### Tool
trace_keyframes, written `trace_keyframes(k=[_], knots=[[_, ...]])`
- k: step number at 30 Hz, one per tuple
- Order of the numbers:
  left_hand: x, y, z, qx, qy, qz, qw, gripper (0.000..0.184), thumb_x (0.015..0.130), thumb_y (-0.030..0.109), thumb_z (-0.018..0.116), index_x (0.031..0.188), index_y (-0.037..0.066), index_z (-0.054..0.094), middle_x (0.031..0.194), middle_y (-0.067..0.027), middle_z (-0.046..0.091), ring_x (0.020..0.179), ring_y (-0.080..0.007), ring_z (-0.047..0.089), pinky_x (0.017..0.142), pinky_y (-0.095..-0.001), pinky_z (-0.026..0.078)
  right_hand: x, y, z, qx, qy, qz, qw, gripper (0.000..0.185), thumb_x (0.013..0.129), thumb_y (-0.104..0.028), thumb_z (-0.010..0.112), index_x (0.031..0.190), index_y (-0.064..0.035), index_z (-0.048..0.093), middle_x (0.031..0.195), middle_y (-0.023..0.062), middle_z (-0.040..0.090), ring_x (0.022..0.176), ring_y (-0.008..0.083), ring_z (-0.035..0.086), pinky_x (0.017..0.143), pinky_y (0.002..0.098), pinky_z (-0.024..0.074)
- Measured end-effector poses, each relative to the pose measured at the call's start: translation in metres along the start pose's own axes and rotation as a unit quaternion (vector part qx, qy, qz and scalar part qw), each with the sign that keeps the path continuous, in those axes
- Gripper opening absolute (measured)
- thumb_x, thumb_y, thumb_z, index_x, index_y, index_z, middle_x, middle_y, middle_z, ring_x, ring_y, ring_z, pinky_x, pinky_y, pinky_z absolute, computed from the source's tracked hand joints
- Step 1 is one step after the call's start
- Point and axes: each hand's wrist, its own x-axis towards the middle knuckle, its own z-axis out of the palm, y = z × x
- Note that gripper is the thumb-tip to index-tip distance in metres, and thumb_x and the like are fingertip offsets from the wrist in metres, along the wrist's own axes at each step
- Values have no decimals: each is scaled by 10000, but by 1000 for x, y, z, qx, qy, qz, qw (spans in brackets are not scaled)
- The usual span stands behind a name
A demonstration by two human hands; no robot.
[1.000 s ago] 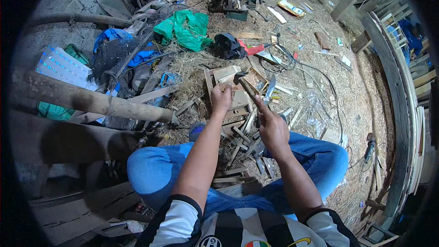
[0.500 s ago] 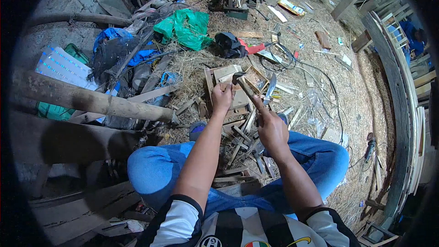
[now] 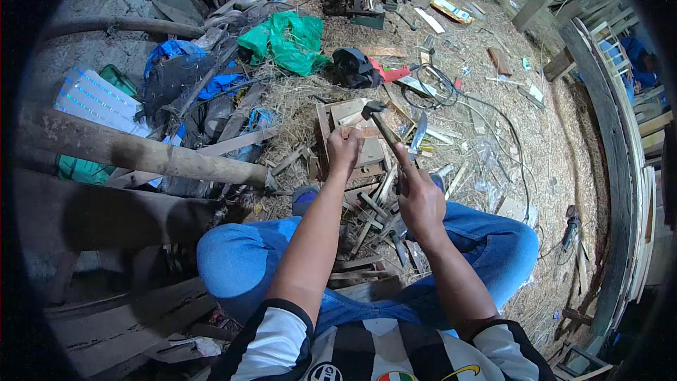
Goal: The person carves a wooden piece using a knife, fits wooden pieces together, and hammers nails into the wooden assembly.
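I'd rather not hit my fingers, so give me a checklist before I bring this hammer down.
1. Hammer gripped in right hand: ok.
2. Small wood piece held by left hand: ok.
3. Left fingers well away from the hammer's head: not ok, they look close.
4. Nail or striking spot in view: cannot tell, too small.
5. Wooden frame beneath steady: cannot tell.
6. Exposed blade moved away: not ok, it lies just right of the work.

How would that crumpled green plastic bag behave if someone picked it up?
The crumpled green plastic bag would probably flop, given its loose folds. It looks thin, so it is likely light for its size and perhaps easily torn.
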Motion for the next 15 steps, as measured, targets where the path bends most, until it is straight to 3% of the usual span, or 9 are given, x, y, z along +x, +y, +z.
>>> trace_keyframes(k=[5,9,11,12,15], knots=[[13,-20,0,25,-2,15,1000,243,952,228,644,835,20,595,632,-22,595,541,-110,552,522,-282,449,4,-1,-3,-38,-55,16,998,593,953,-129,575,1475,-368,430,841,171,642,716,379,653,610,492,510],[-5,10,2,-25,14,1,1000,231,930,220,671,801,30,646,586,-10,599,512,-90,559,460,-262,407,-1,2,3,15,30,-18,999,607,945,-111,578,1473,-371,431,840,162,648,720,376,656,601,499,509],[-5,13,2,-7,3,-23,1000,241,963,195,626,784,35,607,622,-16,592,534,-105,547,502,-278,440,-1,8,15,-13,59,-41,997,852,792,-9,583,1523,-374,340,802,163,624,652,374,653,576,498,522],[-2,4,1,3,-1,-11,1000,235,956,197,628,790,31,613,618,-18,595,532,-110,551,506,-283,441,-1,10,16,-13,61,-41,997,852,792,-9,583,1523,-374,340,802,163,624,652,374,653,576,498,522],[6,-8,3,4,2,15,1000,225,941,200,649,798,27,626,603,-17,601,512,-107,554,482,-285,431,2,8,15,-29,-23,-9,999,831,803,-25,577,1524,-365,340,817,177,635,657,376,660,567,495,521]])
